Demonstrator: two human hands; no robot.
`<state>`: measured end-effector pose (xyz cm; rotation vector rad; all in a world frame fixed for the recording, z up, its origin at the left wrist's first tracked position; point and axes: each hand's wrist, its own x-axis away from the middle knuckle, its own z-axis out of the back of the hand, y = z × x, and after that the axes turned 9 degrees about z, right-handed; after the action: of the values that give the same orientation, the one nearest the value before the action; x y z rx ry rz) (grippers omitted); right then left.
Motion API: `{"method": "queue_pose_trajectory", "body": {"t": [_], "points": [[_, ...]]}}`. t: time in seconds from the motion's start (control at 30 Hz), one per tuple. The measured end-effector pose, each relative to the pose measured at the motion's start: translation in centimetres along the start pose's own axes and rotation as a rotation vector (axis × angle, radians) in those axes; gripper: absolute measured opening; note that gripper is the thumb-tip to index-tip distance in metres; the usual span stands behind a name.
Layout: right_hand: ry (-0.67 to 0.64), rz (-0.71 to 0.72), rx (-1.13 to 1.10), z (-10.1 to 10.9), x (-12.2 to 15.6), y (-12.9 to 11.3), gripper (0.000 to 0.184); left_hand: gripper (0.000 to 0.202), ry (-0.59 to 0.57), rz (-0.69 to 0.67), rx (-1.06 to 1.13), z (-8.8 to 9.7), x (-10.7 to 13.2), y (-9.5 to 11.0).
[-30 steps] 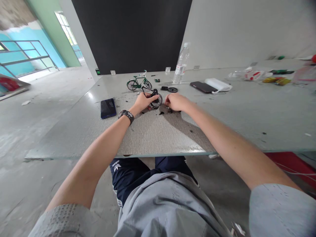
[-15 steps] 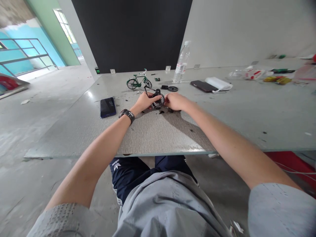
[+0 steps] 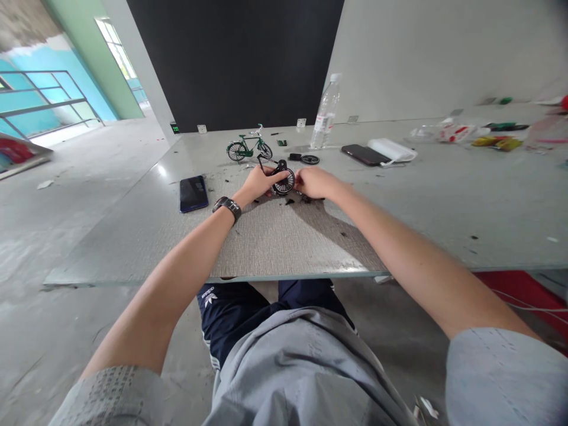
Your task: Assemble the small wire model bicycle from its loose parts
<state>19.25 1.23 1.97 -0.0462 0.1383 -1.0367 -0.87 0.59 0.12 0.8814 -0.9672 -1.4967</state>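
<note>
My left hand [image 3: 261, 182] is closed on a black model bicycle [image 3: 284, 181], its thumb lying across the frame near the spoked wheel. On the wheel's right side is my right hand [image 3: 312, 181], fingers bent and pressed together; whatever they pinch is hidden. Small dark parts [image 3: 306, 199] lie on the table beneath the hands. Just behind, a loose black wheel [image 3: 309, 159] rests flat beside a small black piece [image 3: 294, 157]. A finished-looking green model bicycle [image 3: 249, 145] stands upright farther back on the left.
A dark phone [image 3: 193, 193] lies left of my hands. A clear bottle [image 3: 326, 112] stands at the back by the wall. To the right are another phone [image 3: 364, 155], a white object [image 3: 392, 150] and wrappers [image 3: 496, 143]. The table's front edge [image 3: 293, 276] is near my lap.
Hardly anything differs. The whole view has shifted very slightly, and both hands stay at the black model bicycle.
</note>
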Motion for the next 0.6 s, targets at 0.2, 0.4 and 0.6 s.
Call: {"method": "queue_pose_trajectory", "body": {"t": [0.2, 0.4, 0.6], "points": [[0.05, 0.025, -0.004, -1.1, -0.6, 1.0, 0.011, 0.033, 0.002, 0.002, 0.044, 0.0, 0.4, 0.3], [0.058, 0.035, 0.002, -1.5, -0.8, 1.4, 0.014, 0.035, -0.002, -0.001, 0.044, 0.1, 0.4, 0.2], [0.134, -0.035, -0.028, -1.3, -0.4, 1.1, 0.016, 0.034, 0.003, 0.004, 0.07, 0.2, 0.2, 0.0]]}}
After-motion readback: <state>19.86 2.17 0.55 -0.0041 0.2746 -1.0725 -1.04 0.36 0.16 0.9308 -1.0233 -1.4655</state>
